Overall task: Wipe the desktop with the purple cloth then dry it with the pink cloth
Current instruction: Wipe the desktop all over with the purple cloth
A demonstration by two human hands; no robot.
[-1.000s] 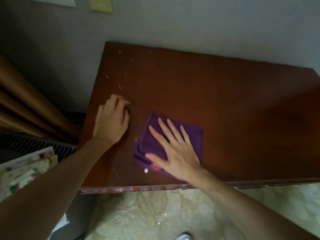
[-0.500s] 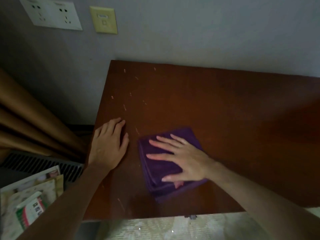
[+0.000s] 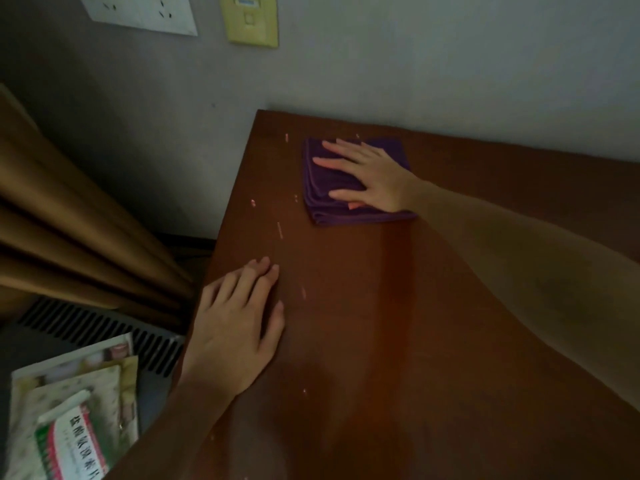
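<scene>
A folded purple cloth (image 3: 332, 206) lies near the far left corner of the dark brown wooden desktop (image 3: 398, 323). My right hand (image 3: 370, 174) presses flat on top of it, fingers spread and pointing left. My left hand (image 3: 235, 330) rests palm down on the desktop near its left edge, holding nothing. Small pale crumbs dot the wood between the two hands. A slightly shinier streak runs from the cloth toward me. No pink cloth is in view.
The desk's far edge meets a grey wall with a white socket plate (image 3: 138, 12) and a yellow plate (image 3: 251, 20). Left of the desk hang tan curtains (image 3: 69, 220), above a floor vent (image 3: 104, 334) and printed packets (image 3: 69, 420).
My right hand has slid the purple cloth away from me, from the near middle of the desktop to the far left corner. My left hand has stayed flat near the left edge.
</scene>
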